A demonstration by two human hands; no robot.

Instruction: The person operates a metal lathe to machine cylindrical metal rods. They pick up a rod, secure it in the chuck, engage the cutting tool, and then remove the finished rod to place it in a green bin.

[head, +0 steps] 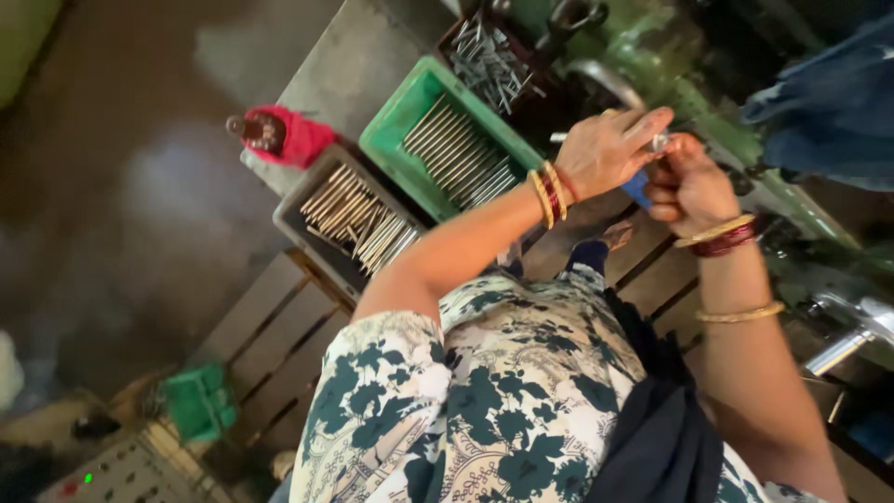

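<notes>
A metal workshop — a green-painted machine (652, 56) stands at the top, and beside it a green crate (391, 126) and a grey tray (303, 200) hold long steel rods, with a heap of short metal pins (484, 61) behind — all above a wooden pallet floor (270, 335).

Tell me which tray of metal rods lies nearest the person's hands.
The green tray, with rods laid in neat parallel rows. It sits just beside the left hand. The grey tray lies farther off, near the elbow, its rods more jumbled.

Small metal rod (657, 142) pinched between both hands' fingers.
</notes>
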